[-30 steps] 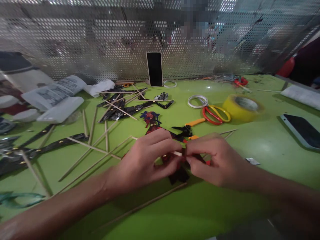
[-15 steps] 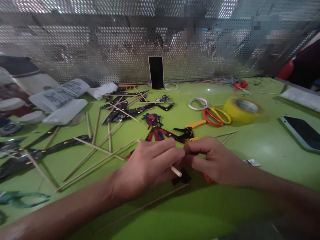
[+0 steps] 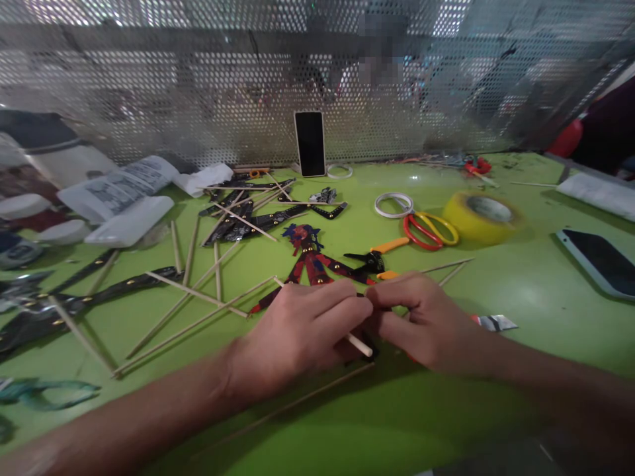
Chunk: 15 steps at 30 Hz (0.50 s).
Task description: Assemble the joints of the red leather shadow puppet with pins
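Observation:
My left hand (image 3: 312, 320) is closed round a thin wooden stick (image 3: 360, 344), whose blunt end sticks out below the fingers. Fingertips of my right hand (image 3: 414, 317) are pinched together against the left fingertips; whatever lies between them is hidden. Under and behind the hands lies a red, blue and black jointed figure (image 3: 316, 270) with brass fasteners, its lower part covered by my left hand. Pliers with orange handles (image 3: 389, 246) lie just beyond my right hand. Another thin stick (image 3: 297, 402) rests on the green table in front.
Black jointed figures (image 3: 238, 215) and crossed sticks (image 3: 183, 297) spread over the left. Scissors (image 3: 421, 233), yellow tape (image 3: 479, 218) and a phone (image 3: 600, 263) lie right. A second phone (image 3: 311, 144) stands against the perforated metal screen (image 3: 208, 86). Plastic packets (image 3: 119, 188) lie back left.
Both hands have shifted slightly right and down, still together. More of the red and blue figure shows, and the stick's end in my left hand has moved right.

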### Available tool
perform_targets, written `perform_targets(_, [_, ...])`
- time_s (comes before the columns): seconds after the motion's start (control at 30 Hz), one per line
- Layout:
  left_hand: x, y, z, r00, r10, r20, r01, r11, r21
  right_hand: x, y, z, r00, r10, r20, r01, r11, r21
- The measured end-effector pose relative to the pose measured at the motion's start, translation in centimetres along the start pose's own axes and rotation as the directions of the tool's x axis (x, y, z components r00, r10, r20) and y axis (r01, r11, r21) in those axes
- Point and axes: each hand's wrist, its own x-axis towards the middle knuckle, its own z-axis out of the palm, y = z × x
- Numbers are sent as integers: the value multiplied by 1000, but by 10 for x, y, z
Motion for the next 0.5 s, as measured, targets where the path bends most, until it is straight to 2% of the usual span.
perform_targets(0.13, [0, 0, 1, 999, -36, 5, 36, 997, -65, -1, -1, 1, 998, -15, -61, 14, 1000, -13])
perform_targets(0.27, [2, 0, 2, 997, -80, 3, 80, 984, -157, 0, -3, 4, 996, -8, -85, 14, 997, 71])
perform_targets(0.4, [4, 2, 1, 995, -99, -3, 97, 982, -164, 0, -5, 5, 995, -4, -101, 18, 990, 136])
perform_targets(0.5, [5, 0, 0, 995, -95, 35, 100, 982, -159, 0, -4, 3, 989, -56, -134, 66, 995, 71])
